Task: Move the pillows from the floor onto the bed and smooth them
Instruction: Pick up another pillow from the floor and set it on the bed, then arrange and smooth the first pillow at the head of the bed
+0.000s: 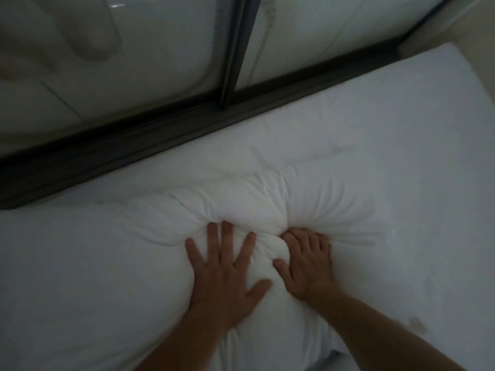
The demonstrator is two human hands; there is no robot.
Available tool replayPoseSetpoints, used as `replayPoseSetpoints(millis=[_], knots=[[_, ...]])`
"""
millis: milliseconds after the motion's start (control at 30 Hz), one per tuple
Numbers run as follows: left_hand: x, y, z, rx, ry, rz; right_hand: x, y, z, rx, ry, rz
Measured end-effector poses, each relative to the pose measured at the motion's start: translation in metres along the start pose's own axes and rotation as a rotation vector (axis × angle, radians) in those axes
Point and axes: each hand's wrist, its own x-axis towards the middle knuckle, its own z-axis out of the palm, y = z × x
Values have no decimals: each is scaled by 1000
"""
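Note:
A white pillow [267, 199] lies on the white bed [415, 129], its cover creased into folds around the middle. My left hand [225, 274] rests flat on the pillow with fingers spread, pressing down. Just to its right, my right hand [305, 261] presses into the pillow with fingers curled into the fabric, bunching wrinkles around them. Both forearms reach in from the bottom of the view. A second pillow may lie at the left [67, 277], but its edges blend with the sheet.
A dark metal frame [150, 140] runs diagonally along the bed's far edge, with a vertical bar [235, 49] and glass panels behind it. A small brownish stain [416, 324] marks the sheet at lower right.

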Motion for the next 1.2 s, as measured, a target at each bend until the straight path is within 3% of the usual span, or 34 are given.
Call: replayPoseSetpoints(millis=[133, 300, 467, 633, 900, 1000, 1200], knots=[[0, -4, -13, 27, -56, 1, 5, -2, 5, 54, -31, -3], [-11, -11, -21, 22, 31, -27, 14, -8, 11, 123, -9, -67], [-24, 25, -43, 266, 151, -255, 13, -16, -5, 157, 30, -134], [-68, 82, -86, 294, 156, -425, -9, -11, -63, 196, 42, -197], [-96, 196, -126, 391, 547, -365, -31, 75, -157, 224, 305, -416], [-61, 248, -154, 426, 709, -300, -15, 126, -204, 219, 448, -404], [13, 338, -195, 411, 853, -169, 16, 242, -274, 157, 737, -320]])
